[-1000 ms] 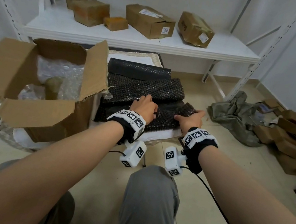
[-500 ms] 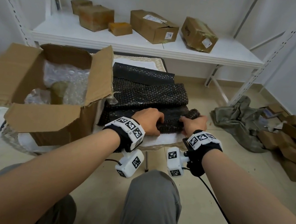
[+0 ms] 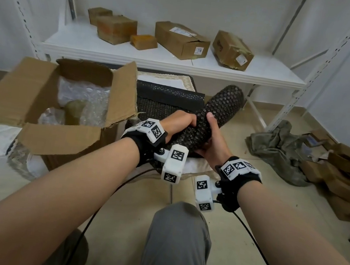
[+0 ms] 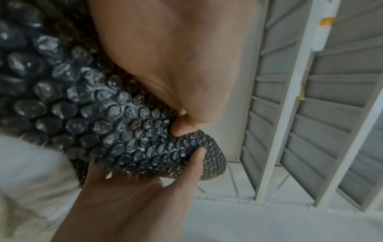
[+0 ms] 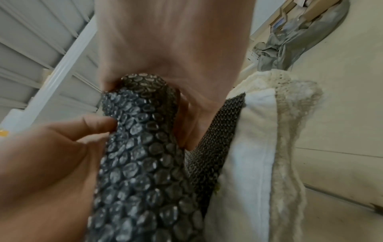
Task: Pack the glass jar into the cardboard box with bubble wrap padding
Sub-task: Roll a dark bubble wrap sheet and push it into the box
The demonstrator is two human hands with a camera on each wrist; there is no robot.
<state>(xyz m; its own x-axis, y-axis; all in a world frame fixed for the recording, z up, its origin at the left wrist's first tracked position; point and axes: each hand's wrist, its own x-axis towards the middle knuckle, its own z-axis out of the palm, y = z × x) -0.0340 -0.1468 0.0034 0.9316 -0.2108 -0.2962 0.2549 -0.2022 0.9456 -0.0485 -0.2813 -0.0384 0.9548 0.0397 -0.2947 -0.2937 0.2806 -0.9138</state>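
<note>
A roll of black bubble wrap [image 3: 223, 107] is held above the floor, its far end tilted up to the right. My left hand [image 3: 181, 123] grips its near part from the left, and my right hand [image 3: 211, 135] grips it from the right with the thumb on top. In the left wrist view my left hand's fingers [image 4: 182, 127] curl round the roll [image 4: 124, 122]. The right wrist view shows both hands round the roll [image 5: 140, 147]. The open cardboard box [image 3: 38, 100] stands at left, holding clear bubble wrap [image 3: 84, 94] and the wrapped jar [image 3: 75, 108].
More folded black bubble wrap [image 3: 167, 99] lies on a white cloth pad [image 3: 196, 167] under the hands. A white shelf [image 3: 170, 63] behind carries several cardboard boxes. A grey cloth [image 3: 280, 148] and cardboard scraps [image 3: 344, 176] lie on the floor at right.
The hands were rolling the black wrap flat on the stack. Now both grip the finished roll and have lifted it off, its far end swung up to the right.
</note>
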